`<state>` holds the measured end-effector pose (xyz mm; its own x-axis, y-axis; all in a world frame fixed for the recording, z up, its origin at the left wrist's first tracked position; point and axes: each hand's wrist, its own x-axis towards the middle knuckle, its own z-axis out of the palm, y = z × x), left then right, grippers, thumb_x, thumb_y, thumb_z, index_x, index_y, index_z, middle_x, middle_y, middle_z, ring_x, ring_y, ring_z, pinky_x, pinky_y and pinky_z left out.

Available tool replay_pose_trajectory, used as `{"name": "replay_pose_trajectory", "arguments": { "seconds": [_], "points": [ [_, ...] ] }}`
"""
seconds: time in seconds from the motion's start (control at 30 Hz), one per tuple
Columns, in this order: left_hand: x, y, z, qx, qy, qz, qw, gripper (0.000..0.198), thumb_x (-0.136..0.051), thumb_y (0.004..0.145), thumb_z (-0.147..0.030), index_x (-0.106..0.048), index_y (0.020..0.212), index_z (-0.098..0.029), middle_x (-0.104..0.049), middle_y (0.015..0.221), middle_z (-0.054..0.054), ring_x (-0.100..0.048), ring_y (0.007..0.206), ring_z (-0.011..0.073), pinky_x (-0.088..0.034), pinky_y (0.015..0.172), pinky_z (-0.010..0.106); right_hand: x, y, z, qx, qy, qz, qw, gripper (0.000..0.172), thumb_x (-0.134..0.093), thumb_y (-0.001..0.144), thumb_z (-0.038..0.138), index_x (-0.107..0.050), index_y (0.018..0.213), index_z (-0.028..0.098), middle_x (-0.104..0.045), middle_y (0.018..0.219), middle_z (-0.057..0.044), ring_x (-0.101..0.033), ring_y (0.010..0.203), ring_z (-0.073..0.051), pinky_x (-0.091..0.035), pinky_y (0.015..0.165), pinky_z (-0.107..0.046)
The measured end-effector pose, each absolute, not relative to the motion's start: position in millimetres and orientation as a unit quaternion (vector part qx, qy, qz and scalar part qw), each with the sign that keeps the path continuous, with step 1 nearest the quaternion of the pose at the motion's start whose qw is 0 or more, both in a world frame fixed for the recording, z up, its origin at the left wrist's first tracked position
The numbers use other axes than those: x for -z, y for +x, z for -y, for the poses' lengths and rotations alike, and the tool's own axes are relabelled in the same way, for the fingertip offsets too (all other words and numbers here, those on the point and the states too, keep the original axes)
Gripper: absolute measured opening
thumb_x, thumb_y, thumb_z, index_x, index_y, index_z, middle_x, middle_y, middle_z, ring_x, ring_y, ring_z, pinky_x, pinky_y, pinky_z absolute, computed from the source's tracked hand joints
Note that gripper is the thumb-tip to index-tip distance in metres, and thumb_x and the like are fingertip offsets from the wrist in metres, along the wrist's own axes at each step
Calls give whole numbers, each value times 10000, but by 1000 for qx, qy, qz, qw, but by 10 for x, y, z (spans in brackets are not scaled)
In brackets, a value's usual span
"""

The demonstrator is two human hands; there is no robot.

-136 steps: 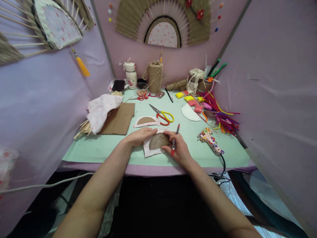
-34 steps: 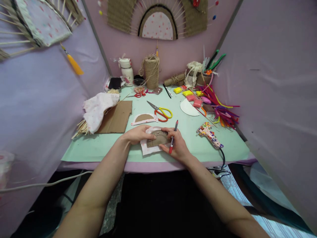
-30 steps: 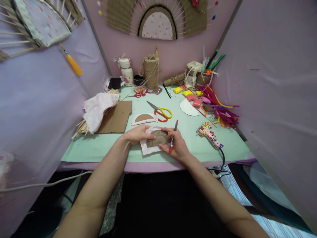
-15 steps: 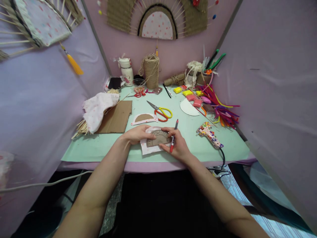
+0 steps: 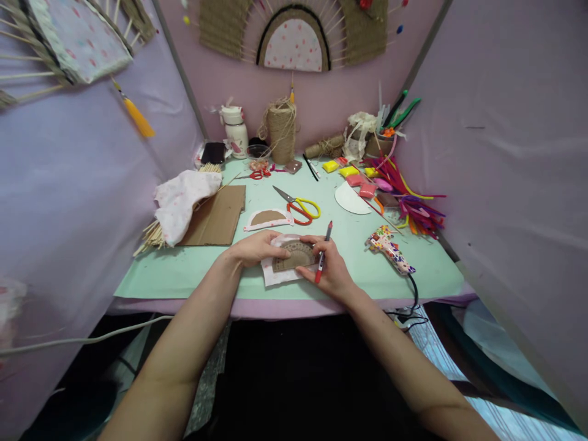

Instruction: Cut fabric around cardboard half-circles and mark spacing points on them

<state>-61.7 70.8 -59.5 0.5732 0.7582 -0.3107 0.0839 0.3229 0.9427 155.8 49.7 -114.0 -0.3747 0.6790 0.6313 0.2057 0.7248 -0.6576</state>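
Between my hands is a clear half-round protractor (image 5: 294,258), lying over a white, pink-dotted piece of fabric (image 5: 274,278). My left hand (image 5: 261,247) grips the left side, its thumb on the protractor and the other fingers hidden beneath. On the right side, my right hand (image 5: 331,268) pinches the protractor's edge between thumb and fingers. A red marker (image 5: 319,269) with a dark middle stands tilted up in that same hand. Just beyond lies a cardboard half-circle (image 5: 270,217) edged with dotted fabric, next to scissors (image 5: 303,210) with yellow and red handles.
A patterned glue gun (image 5: 390,250) with a black cord lies at right. Cardboard (image 5: 215,217), dotted cloth (image 5: 184,199) and sticks (image 5: 154,239) are at left. Behind stand a twine spool (image 5: 281,131) and a white bottle (image 5: 235,135). Pipe cleaners (image 5: 420,211) lie near a white half-disc (image 5: 351,199).
Almost nothing differs. The whole view has shifted very slightly, while both hands keep the same hold on the protractor, fabric and marker.
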Motion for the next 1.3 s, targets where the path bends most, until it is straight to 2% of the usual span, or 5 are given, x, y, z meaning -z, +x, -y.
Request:
{"name": "replay_pose_trajectory", "arguments": {
  "seconds": [0.33, 0.5, 0.67, 1.17, 1.3],
  "points": [
    [616, -628, -713, -251, 506, -393, 725, 381, -827, 620, -243, -707, 964, -132, -730, 839, 34, -646, 688, 134, -492, 629, 223, 1148, 1564, -499, -258, -278, 789, 484, 449, -761, 762, 239, -380, 995, 279, -576, 1305, -125, -560, 1207, -286, -467, 981, -534],
    [634, -666, -731, -259, 489, -419, 720, 413, -860, 593, -282, -699, 930, -106, -716, 777, 40, -640, 653, 143, -495, 625, 246, 1131, 1566, -492, -287, -275, 771, 498, 449, -762, 768, 273, -374, 993, 277, -569, 1317, -140, -550, 1246, -279, -465, 998, -523],
    [625, -696, -739, -267, 500, -429, 704, 402, -863, 596, -276, -693, 915, -100, -728, 865, 66, -656, 737, 168, -503, 703, 276, 1077, 1555, -462, -311, -276, 746, 521, 391, -727, 809, 279, -368, 963, 280, -613, 1274, -123, -577, 1225, -249, -484, 993, -489],
    [598, -688, -743, -291, 441, -412, 742, 530, -896, 537, -229, -706, 1010, -82, -749, 886, 90, -673, 744, 170, -527, 724, 276, 1072, 1553, -446, -306, -274, 737, 536, 355, -699, 826, 240, -375, 966, 275, -614, 1301, -128, -576, 1236, -238, -470, 1005, -469],
    [579, -682, -738, -306, 432, -416, 739, 578, -884, 544, -205, -678, 1075, -105, -751, 889, 73, -679, 739, 167, -533, 693, 261, 1086, 1575, -442, -286, -285, 725, 558, 316, -671, 849, 249, -382, 975, 271, -622, 1285, -130, -604, 1173, -238, -473, 982, -477]
  ]
}}
